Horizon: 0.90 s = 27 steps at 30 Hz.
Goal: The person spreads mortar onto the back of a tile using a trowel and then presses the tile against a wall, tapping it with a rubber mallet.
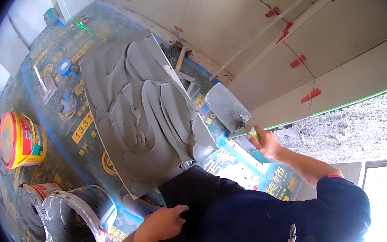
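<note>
My right hand [267, 144] grips the green handle of a trowel [226, 106]. Its flat, wide blade is smeared with grey paste and stands off to the right of a large tile, near the wall. Grey adhesive [126, 107] covers the tile in thick, uneven ridges; only its pale edge [162, 53] shows bare. My left hand [163, 224] is loosely closed by my thigh, below the tile's near edge, with nothing visible in it.
To the left stand a yellow-and-red lidded bucket [24, 138] and two mortar-smeared buckets, the nearer one [78, 222] open. Blue tape [65, 67] and a float [46, 88] lie on the covered floor. Red clips [298, 61] dot the tiled wall [239, 23] at right.
</note>
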Each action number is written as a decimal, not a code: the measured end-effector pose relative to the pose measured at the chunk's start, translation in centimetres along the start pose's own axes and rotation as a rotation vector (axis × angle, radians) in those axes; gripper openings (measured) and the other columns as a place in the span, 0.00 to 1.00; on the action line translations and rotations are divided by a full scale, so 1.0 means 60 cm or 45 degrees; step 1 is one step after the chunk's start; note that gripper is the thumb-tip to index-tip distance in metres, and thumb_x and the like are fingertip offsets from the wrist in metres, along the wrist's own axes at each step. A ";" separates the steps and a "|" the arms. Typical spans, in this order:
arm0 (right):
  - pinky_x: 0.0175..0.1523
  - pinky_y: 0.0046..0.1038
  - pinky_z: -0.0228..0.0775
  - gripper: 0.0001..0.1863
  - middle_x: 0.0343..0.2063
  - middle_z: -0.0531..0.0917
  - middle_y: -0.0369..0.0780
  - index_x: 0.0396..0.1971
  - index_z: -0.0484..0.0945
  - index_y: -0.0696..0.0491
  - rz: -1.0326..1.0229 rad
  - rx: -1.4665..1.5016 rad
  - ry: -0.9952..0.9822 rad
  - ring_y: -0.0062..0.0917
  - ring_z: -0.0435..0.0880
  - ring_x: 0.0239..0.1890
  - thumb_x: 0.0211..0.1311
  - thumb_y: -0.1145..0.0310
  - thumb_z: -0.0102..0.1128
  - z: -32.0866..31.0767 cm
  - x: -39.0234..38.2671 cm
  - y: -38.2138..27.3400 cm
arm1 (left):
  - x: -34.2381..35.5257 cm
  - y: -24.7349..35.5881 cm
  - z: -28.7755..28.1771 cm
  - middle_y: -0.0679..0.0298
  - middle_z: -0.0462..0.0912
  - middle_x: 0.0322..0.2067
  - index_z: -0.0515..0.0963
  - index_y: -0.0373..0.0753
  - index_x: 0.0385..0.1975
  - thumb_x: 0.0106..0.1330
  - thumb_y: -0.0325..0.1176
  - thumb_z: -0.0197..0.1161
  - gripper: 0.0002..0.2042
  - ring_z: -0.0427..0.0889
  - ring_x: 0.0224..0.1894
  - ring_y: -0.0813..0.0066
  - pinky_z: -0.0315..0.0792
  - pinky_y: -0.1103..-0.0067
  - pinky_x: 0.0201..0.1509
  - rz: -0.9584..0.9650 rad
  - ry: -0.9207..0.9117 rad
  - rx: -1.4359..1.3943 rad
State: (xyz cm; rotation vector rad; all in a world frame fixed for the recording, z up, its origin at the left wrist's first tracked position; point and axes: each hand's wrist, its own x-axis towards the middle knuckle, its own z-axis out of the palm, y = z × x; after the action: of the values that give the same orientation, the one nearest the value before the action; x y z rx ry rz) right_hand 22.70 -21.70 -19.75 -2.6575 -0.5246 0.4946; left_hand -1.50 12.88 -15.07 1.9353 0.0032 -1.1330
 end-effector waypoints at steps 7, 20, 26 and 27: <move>0.39 0.49 0.74 0.21 0.23 0.81 0.54 0.40 0.71 0.55 -0.393 -0.153 0.009 0.53 0.82 0.32 0.63 0.51 0.58 0.005 0.090 -0.043 | 0.009 0.001 -0.001 0.53 0.84 0.39 0.70 0.42 0.58 0.63 0.34 0.56 0.21 0.81 0.45 0.51 0.72 0.64 0.50 0.015 -0.008 0.036; 0.24 0.34 0.67 0.28 0.15 0.74 0.41 0.30 0.70 0.57 0.044 0.801 -0.299 0.31 0.75 0.15 0.66 0.42 0.50 -0.046 0.286 -0.185 | 0.007 -0.013 0.006 0.52 0.84 0.34 0.70 0.41 0.57 0.64 0.32 0.57 0.20 0.82 0.40 0.52 0.73 0.66 0.45 0.081 0.060 0.067; 0.23 0.33 0.68 0.30 0.17 0.76 0.42 0.26 0.70 0.56 0.109 0.622 -0.325 0.29 0.76 0.16 0.64 0.38 0.50 -0.011 0.347 -0.183 | 0.011 -0.006 0.002 0.51 0.84 0.35 0.70 0.40 0.57 0.64 0.32 0.56 0.20 0.82 0.41 0.52 0.73 0.66 0.45 0.082 0.063 0.089; 0.30 0.38 0.71 0.32 0.22 0.79 0.47 0.30 0.72 0.58 -0.077 0.261 -0.021 0.38 0.79 0.23 0.64 0.38 0.50 -0.007 0.360 -0.165 | 0.010 0.000 -0.002 0.51 0.84 0.35 0.70 0.41 0.57 0.64 0.32 0.56 0.20 0.82 0.41 0.52 0.73 0.66 0.45 0.087 0.054 0.084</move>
State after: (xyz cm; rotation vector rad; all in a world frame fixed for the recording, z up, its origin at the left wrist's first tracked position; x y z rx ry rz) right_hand 38.75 -4.25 -20.78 -2.4380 -0.5273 0.5229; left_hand -1.03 12.72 -15.47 2.0025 -0.0778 -1.0583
